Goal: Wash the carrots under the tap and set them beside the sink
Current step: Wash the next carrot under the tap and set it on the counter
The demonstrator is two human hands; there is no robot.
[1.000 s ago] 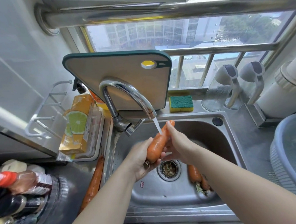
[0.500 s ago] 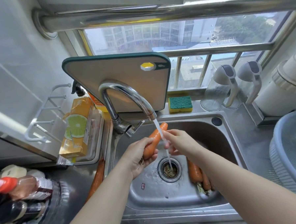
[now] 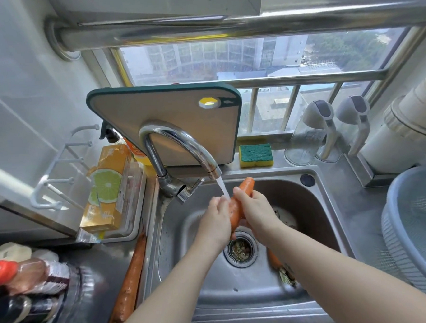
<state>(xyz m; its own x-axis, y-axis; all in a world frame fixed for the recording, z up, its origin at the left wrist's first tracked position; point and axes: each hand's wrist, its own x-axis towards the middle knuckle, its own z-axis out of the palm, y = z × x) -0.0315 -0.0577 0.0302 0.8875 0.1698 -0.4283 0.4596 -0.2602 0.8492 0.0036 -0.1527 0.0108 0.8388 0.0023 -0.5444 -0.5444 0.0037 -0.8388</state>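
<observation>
**Fingers (image 3: pixel 238 192) wrap carrot (image 3: pixel 247 186) under tap (image 3: pixel 181 143)**

Left hand (image 3: pixel 216 223) and right hand (image 3: pixel 256 208): fingers curled round carrot, which is tilted in the stream over sink (image 3: pixel 300 302) so water runs down it. Counter carrot (image 3: pixel 129 284): left of sink, probably washed. Basin carrot (image 3: pixel 273 258): probably unwashed.

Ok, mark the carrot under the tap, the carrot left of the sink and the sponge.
carrot under the tap (image 3: pixel 247 187): head view, exposed far end.
carrot left of the sink (image 3: pixel 132 276): head view, mid-length.
sponge (image 3: pixel 256 152): head view, green top.
</observation>
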